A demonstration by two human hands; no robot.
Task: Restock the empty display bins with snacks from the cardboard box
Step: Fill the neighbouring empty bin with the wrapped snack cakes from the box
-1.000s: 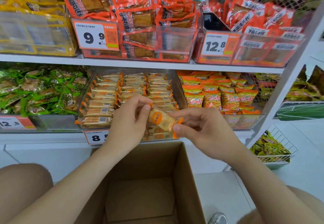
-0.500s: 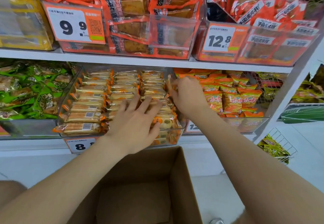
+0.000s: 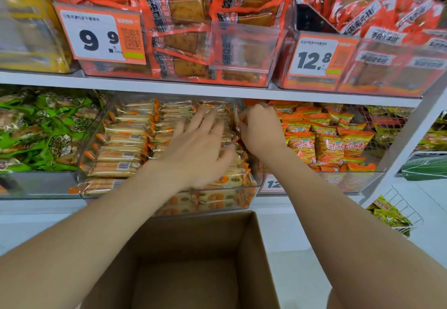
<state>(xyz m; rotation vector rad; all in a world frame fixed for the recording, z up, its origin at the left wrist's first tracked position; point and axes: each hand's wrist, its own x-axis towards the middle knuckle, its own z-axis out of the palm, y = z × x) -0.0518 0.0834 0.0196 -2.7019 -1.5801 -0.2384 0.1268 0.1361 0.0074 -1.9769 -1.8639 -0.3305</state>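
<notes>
Cardboard box (image 3: 251, 272) set in front, snack bin (image 3: 212, 202) placed behind it, green packs (image 3: 43, 134) kept left, chip bags (image 3: 338, 144) right.

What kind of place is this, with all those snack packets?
Most likely a snack shop or small supermarket. Its clear display bins full of wrapped snacks sit on white shelves, orange price tags read 9.9 and 12.8, and a cardboard box stands below.

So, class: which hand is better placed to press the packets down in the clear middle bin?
Probably left: the left hand lies open, fingers spread across the packets in the bin; the right hand is curled at its right wall.
</notes>
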